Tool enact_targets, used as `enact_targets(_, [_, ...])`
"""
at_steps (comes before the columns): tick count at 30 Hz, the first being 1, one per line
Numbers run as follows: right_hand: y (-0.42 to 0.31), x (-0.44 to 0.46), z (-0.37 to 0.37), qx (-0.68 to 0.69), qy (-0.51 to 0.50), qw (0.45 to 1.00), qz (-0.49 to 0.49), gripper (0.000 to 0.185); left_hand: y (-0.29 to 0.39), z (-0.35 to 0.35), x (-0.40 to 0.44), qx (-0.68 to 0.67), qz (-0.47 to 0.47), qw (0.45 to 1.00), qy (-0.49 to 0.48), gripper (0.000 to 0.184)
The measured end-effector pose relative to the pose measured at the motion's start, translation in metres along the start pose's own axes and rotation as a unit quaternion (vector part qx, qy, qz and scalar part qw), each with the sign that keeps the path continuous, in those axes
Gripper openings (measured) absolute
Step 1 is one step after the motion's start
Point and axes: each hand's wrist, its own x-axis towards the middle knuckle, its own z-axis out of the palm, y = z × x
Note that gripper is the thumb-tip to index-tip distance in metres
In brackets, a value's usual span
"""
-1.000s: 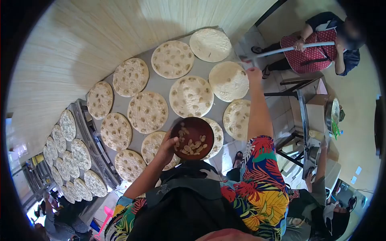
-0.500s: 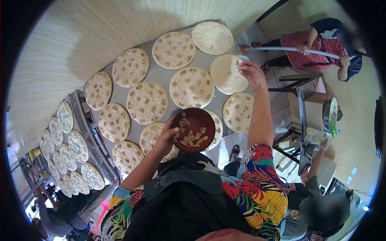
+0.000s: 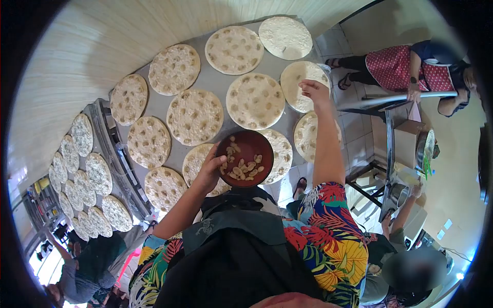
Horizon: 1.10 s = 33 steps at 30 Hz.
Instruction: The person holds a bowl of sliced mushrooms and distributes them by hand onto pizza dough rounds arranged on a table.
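Observation:
My left hand [image 3: 209, 170] grips the rim of a dark reddish-brown bowl [image 3: 254, 143], held low in front of me. Pale oval slices [image 3: 247, 169] lie scattered in its bottom. Above a flat dough round [image 3: 291, 84] on the right hovers my right hand [image 3: 315, 94], its fingers bent and drawn together; what they hold, if anything, is too small to name. That round looks mostly bare. The dough round [image 3: 255, 101] beside it is dotted with slices, as is the one [image 3: 310, 137] nearer me, partly behind my forearm.
Several dotted dough rounds cover the grey table [image 3: 163, 107]. Another plain-looking round [image 3: 285, 38] lies at its far corner. On the left, a second rack [image 3: 128, 182] bears speckled rounds. A person in a red apron [image 3: 393, 69] holds a long pole; other people work at both sides.
My right hand has shifted slightly left and up over the round. The view has moved a little, and the person in the red apron has changed position with the pole.

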Motion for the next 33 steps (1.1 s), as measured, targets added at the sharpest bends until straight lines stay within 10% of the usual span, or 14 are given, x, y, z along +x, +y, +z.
enact_targets(13, [0.028, -0.010, 0.036, -0.408, 0.056, 0.835, -0.366, 0.009, 0.005, -0.001, -0.006, -0.002, -0.013, 1.000, 0.009, 0.070])
enact_targets(33, [0.007, 0.028, 0.021, -0.591, 0.086, 0.741, -0.309, 0.010, -0.003, -0.007, -0.003, -0.019, -0.007, 1.000, 0.016, 0.067])
